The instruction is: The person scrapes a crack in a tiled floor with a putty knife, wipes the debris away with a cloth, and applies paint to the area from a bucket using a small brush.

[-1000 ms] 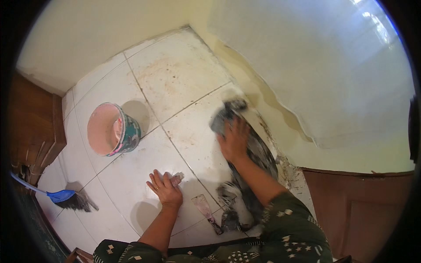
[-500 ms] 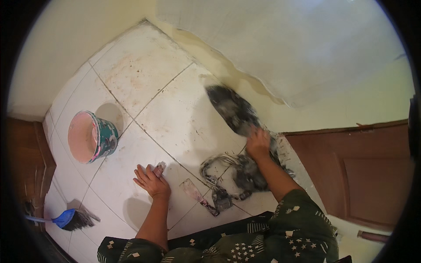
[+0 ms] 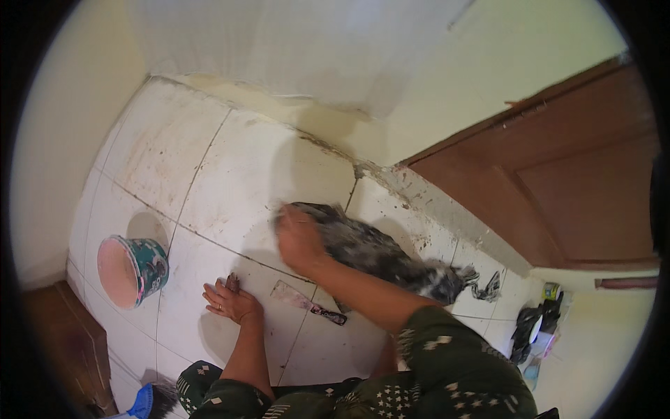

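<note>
A floor of large white tiles (image 3: 237, 167), stained brown towards its far corner, fills the middle of the view, below a pale yellow wall (image 3: 447, 119). A brown panelled wooden door (image 3: 502, 167) stands on the right, and a brown wooden piece of furniture (image 3: 63, 342) is at the lower left.

A long, crumpled black cloth-like sheet smeared with white (image 3: 377, 255) lies on the tiles, stretching rightward from the right hand (image 3: 300, 241). That hand is on the sheet's left end; it is blurred, so whether it presses flat or pinches the material cannot be told. The right forearm crosses in front of the sheet's near side.

A round green plastic bucket with a pink inside (image 3: 155, 262) stands well to the left of the sheet. A blue broom head with dark bristles (image 3: 143, 401) shows at the lower edge.

The left hand (image 3: 234, 304) rests on the tiles between bucket and sheet, fingers spread. A flat putty knife with a dark handle (image 3: 309, 304) lies between that hand and the sheet. Smallest is a reddish-brown piece (image 3: 232, 283) against the left hand; whether it is gripped cannot be told.
</note>
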`<state>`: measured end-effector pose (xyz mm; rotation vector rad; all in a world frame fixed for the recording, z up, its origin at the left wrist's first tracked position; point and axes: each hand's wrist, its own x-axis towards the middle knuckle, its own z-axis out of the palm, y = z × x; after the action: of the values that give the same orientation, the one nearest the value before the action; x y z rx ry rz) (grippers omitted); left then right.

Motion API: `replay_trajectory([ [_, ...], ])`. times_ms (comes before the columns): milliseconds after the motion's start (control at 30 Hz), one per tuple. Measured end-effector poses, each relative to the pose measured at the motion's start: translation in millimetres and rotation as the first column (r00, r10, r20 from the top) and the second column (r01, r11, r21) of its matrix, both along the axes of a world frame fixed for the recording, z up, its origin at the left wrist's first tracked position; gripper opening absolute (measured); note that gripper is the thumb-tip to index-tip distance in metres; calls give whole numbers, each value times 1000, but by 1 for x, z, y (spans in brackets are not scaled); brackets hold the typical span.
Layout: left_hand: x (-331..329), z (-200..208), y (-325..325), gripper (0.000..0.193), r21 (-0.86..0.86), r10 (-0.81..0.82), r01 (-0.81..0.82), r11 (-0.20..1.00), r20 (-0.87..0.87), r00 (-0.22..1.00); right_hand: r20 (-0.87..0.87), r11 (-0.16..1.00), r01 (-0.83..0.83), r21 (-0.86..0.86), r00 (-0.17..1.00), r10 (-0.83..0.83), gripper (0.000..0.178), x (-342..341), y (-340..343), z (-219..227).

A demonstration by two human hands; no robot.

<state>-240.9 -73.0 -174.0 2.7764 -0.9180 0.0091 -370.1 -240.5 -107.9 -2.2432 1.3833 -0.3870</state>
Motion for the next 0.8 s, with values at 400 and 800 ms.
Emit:
replay_trajectory([
  [400, 9, 3, 13, 51, 35, 53, -55, 998, 53, 997, -467, 853, 436, -285, 714, -521, 48, -211, 36, -36],
  [800, 2, -9, 6, 52, -18, 4, -2, 1000, 78, 997, 178, 869, 346, 353, 887, -426, 22, -9, 73, -17],
])
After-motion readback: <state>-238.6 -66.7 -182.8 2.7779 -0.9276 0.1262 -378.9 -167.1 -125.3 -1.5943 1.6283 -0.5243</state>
